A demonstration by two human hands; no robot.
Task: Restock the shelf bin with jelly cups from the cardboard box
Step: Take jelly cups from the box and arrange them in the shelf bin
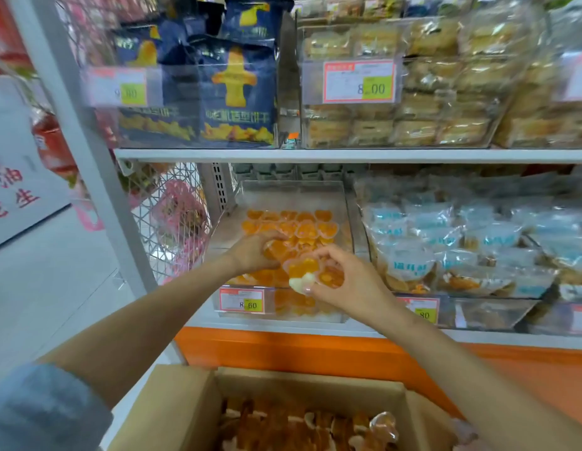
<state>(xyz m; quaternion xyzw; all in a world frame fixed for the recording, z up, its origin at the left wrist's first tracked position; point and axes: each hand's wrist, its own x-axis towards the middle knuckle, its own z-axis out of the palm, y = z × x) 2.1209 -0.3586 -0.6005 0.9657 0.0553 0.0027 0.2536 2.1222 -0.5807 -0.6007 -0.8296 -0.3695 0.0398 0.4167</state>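
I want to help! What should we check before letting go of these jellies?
1. Hands over the shelf bin: ok, the left hand and right hand are both above it.
2. Room in the bin: ok, its back part is bare behind the jelly cups inside.
3. Right hand's grip: ok, it pinches a bunch of cups.
4. Left hand's grip: ok, its fingers curl round orange cups.
5. More to fetch: ok, the cardboard box holds plenty of spare cups.
6. Any cup leaking: cannot tell, too blurry.
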